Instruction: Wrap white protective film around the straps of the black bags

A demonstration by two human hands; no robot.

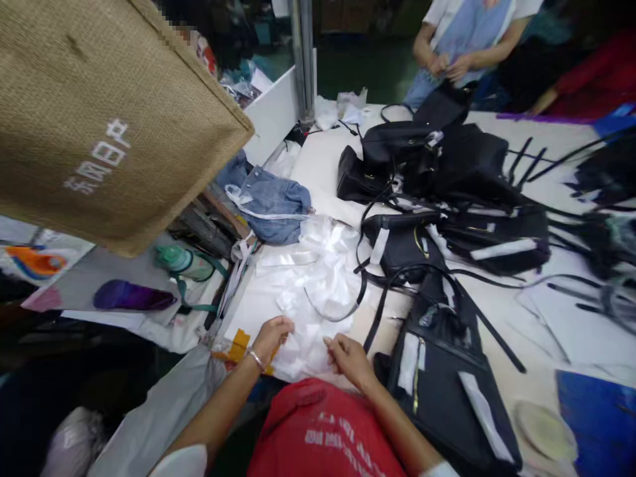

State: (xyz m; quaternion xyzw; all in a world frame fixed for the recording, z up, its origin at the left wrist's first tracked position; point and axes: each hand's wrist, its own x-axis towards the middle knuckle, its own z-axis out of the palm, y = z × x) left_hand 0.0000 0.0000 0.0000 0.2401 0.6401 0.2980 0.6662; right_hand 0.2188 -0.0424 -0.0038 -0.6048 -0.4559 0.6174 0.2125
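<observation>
Thin white sheets (318, 298), crumpled and partly see-through, lie in a loose heap on the table in front of me. At the near left of the heap my left hand (272, 338), with a bracelet on its wrist, pinches the edge of a sheet. My right hand (350, 361) is closed at the near right side, thumb and finger pressed together on the same white material. Just right of that hand, a black bag (447, 377) with a gold zipper and white wrapped strips lies flat. A thin black strap (342, 318) curves over the heap.
Several black bags (427, 159) with straps crowd the table's middle and right. A denim bundle (278, 202) lies beyond the sheets. A burlap bag (119, 119) hangs at upper left. A green bottle (183, 262) stands left. A co-worker's hands (452, 66) work across the table.
</observation>
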